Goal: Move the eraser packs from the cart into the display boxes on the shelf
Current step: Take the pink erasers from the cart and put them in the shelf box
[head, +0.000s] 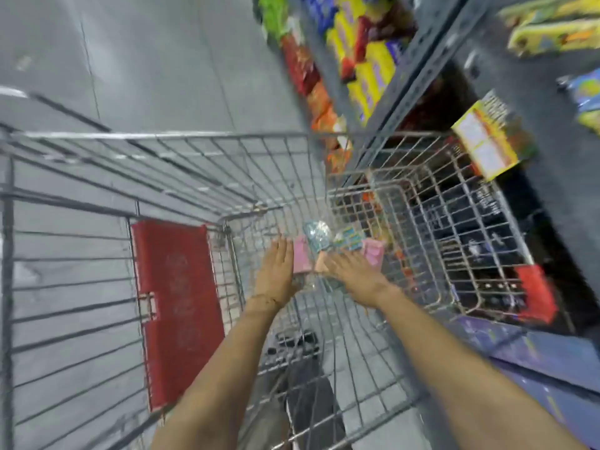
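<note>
Both my arms reach down into a wire shopping cart (181, 138). On the cart's floor lies a small heap of eraser packs (316, 237), pink, peach and blue-green, some in shiny wrap. My left hand (276, 271) lies flat with fingers extended, touching the left side of a pink pack (300, 258). My right hand (352, 271) rests palm down over the near side of the heap, beside another pink pack (373, 253). Whether either hand grips a pack is hidden. The frame is blurred by motion.
A red plastic flap (177, 306) hangs on the cart's near left wall. A grey metal shelf unit (418, 63) stands at the right, stocked with colourful snack packets (367, 73) and a yellow box (490, 141). Grey floor (146, 60) stretches ahead on the left.
</note>
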`<state>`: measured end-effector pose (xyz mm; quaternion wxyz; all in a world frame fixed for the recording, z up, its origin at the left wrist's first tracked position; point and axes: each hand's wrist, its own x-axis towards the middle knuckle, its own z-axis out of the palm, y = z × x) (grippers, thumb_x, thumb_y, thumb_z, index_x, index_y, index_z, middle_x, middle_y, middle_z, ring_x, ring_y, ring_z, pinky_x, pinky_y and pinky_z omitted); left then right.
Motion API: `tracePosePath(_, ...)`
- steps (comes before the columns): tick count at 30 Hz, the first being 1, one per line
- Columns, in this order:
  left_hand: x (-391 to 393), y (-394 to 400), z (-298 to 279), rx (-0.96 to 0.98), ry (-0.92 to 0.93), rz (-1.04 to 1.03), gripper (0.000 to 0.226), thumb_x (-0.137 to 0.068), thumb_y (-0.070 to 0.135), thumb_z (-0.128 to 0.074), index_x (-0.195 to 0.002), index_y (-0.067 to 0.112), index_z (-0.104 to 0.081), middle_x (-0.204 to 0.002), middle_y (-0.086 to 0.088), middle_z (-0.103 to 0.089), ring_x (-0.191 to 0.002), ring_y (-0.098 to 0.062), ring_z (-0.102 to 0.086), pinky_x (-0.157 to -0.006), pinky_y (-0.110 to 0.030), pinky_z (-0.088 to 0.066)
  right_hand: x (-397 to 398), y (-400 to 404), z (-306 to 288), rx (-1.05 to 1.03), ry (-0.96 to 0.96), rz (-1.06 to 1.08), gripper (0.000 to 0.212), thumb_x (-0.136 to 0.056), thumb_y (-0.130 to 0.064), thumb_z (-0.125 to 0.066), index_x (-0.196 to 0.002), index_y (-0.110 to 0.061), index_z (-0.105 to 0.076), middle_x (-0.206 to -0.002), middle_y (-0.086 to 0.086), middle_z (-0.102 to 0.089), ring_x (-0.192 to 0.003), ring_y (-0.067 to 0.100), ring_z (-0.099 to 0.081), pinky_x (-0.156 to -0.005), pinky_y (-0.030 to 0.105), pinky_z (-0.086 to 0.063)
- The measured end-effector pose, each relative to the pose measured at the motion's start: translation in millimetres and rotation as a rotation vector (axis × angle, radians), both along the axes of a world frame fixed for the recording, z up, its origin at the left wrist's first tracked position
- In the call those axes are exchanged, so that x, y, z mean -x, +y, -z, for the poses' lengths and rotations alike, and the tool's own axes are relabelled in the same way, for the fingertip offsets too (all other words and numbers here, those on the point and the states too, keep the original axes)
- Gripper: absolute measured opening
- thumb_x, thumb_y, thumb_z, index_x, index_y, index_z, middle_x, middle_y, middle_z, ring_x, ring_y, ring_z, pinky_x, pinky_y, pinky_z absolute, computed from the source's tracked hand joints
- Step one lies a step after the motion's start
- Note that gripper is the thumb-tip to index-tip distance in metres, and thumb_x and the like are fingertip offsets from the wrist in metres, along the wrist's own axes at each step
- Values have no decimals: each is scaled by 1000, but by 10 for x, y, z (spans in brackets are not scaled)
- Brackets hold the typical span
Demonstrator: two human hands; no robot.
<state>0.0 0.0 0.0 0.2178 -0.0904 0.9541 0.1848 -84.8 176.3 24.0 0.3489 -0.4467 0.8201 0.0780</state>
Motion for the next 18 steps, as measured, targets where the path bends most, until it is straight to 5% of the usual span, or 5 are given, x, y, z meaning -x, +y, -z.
tracePosePath(8,-175,-108,679,103,-254,-9,113,-73,25,-76,-144,1,8,-156,-18,3,-145,-31,4,-112,-35,9,109,-24,605,-19,113,-173,94,-78,13,-52,-146,-16,5,-158,9,9,-145,32,-1,-120,48,-17)
tracePosePath(12,-188,-82,800,95,-153,-39,85,-82,-6,-54,-145,3,2,-157,-19,-2,-145,-29,1,-120,-41,-6,174,-31,697,-13,107,-204,98,-75,12,-58,-146,-16,4,-159,9,6,-143,33,-19,-112,44,-33)
tracePosePath(18,-169,-160,696,-84,-140,-189,102,-67,6,-76,-144,5,-10,-150,-17,-18,-141,-31,-18,-119,-41,-22,208,-99,611,-17,74,-204,105,-69,14,-63,-146,-23,-2,-159,6,2,-135,36,-34,-106,45,-44)
